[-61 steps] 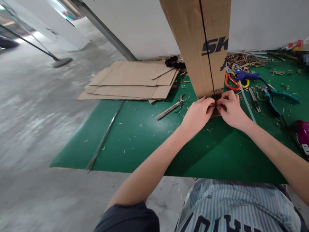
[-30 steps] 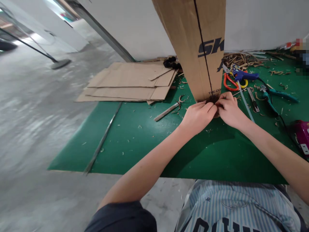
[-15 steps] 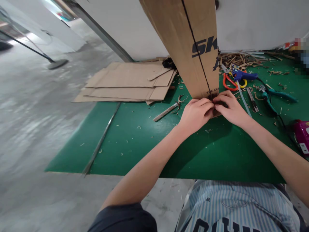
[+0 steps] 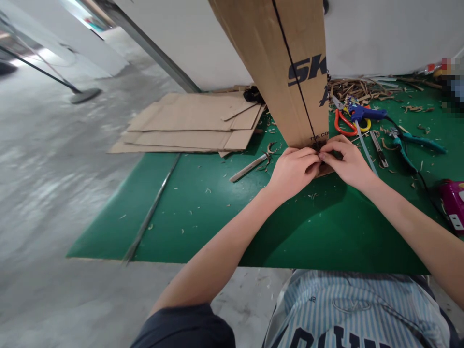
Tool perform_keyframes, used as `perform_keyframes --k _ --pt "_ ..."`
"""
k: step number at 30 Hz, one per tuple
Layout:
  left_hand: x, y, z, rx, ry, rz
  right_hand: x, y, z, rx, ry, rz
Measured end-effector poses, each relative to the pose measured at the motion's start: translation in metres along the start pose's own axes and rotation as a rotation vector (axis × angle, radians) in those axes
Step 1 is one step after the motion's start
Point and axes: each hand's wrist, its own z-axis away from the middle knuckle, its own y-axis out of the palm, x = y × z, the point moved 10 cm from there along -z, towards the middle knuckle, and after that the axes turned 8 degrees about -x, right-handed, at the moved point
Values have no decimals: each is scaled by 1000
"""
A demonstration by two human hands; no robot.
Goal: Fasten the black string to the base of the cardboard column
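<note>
A tall brown cardboard piece (image 4: 268, 63) with black printing stands tilted on the green table, its top out of view. Down its face runs a thin black cord (image 4: 295, 72), ending between my fingers near the lower edge. My left hand (image 4: 295, 169) presses against the bottom of the cardboard with fingers closed at the cord. From the right, my right hand (image 4: 344, 159) pinches at the same spot, fingertips touching the left ones. Exactly how the cord sits inside the fingers is hidden.
Flat cardboard sheets (image 4: 188, 116) are stacked left on the green table (image 4: 203, 212). A metal strip (image 4: 250, 167) lies nearer. To the right are scissors (image 4: 344, 124), a blue glue gun (image 4: 368, 113), a cutter knife (image 4: 379, 150), teal-handled pliers (image 4: 422, 142) and a purple box (image 4: 453, 203).
Both hands stay at the cardboard's lower edge. My right fingertips have shifted very slightly; nothing else has visibly moved.
</note>
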Motion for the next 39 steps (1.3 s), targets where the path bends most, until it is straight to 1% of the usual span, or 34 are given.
perform_keyframes --k 4,7,9,13,17,19,22,26,29,31,36,39 --pt "-1 0 0 24 -3 1 -2 0 2 -41 18 128" --pt "-5 0 1 18 33 -36 -5 0 5 -80 35 204" --pt "-9 -1 1 1 76 -86 -6 0 7 -105 39 251" --pt "-22 -2 5 -14 208 -218 -5 -1 9 -122 28 376" --pt "-32 -3 8 -6 303 -323 0 0 2 -128 -17 441" --pt "-32 -3 9 9 312 -338 2 2 -2 -126 -32 453" --pt "-31 -3 9 28 301 -319 1 7 -6 -122 -13 469" --pt "-28 -2 9 41 298 -291 2 7 -5 -185 6 467" --pt "-25 -1 9 47 270 -239 1 6 -3 -224 19 464" --pt "-20 -1 8 40 221 -181 0 5 -4 -222 19 456" --pt "2 1 1 41 -30 6 7 -4 -4 -174 -30 386" --pt "10 1 -2 37 -139 102 22 -8 6 -89 -131 408"
